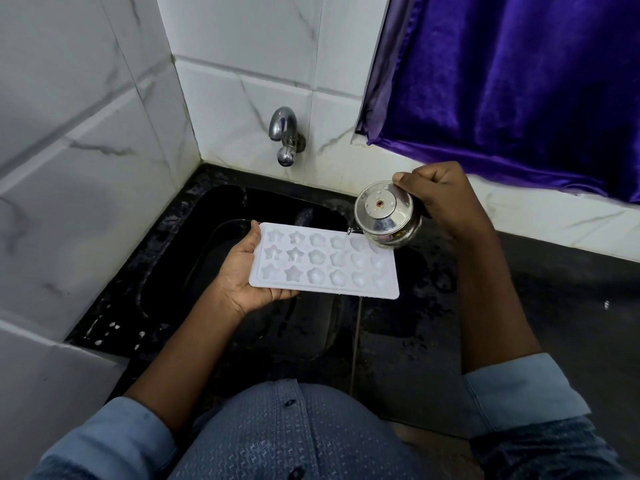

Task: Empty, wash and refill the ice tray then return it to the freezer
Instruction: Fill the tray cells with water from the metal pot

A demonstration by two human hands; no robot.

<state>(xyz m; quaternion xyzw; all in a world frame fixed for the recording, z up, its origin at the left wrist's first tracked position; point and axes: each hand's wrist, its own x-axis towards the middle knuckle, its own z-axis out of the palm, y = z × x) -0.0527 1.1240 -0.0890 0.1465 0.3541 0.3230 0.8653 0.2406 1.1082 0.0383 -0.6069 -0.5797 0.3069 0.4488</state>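
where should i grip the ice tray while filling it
Grip the ice tray by the flat rim of its left short end, from the left, thumb on top, fingers beneath, as the left hand does; the steel pot tips over its right end.

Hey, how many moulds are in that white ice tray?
18: three rows of six across the ice tray, starting at the left hand; the top-right one is partly hidden by the steel pot.
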